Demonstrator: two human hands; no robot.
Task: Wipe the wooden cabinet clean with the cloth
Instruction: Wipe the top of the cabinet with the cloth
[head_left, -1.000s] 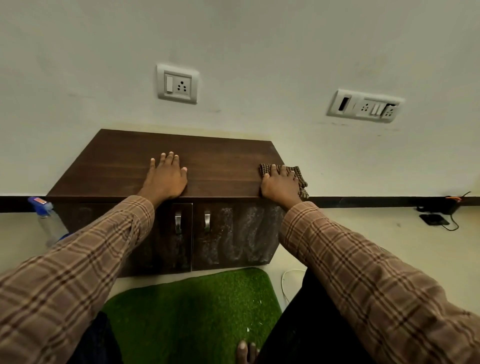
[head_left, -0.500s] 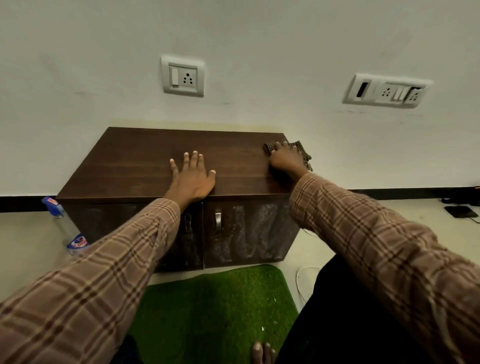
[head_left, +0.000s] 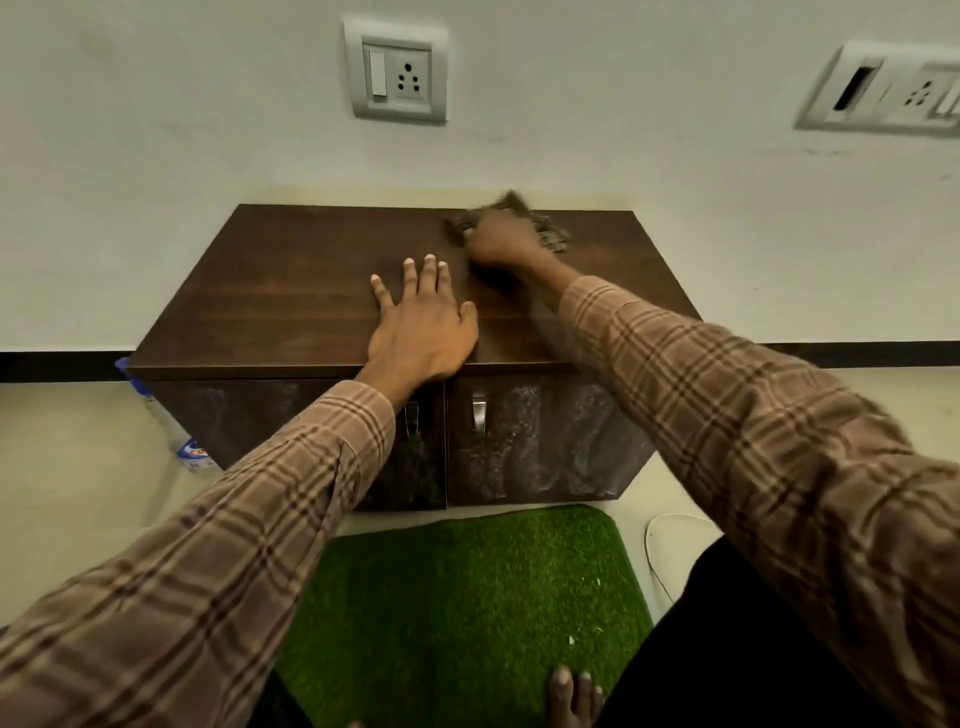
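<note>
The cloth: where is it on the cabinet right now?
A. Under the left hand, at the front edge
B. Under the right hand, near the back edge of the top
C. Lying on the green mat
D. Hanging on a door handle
B: the right hand presses the cloth on the cabinet top close to the wall, while the left hand lies flat and bare near the front.

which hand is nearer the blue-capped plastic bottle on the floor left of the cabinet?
Left. The left hand rests flat mid-top on the cabinet; the right hand presses the cloth at the back, farther from the blue-capped plastic bottle.
</note>
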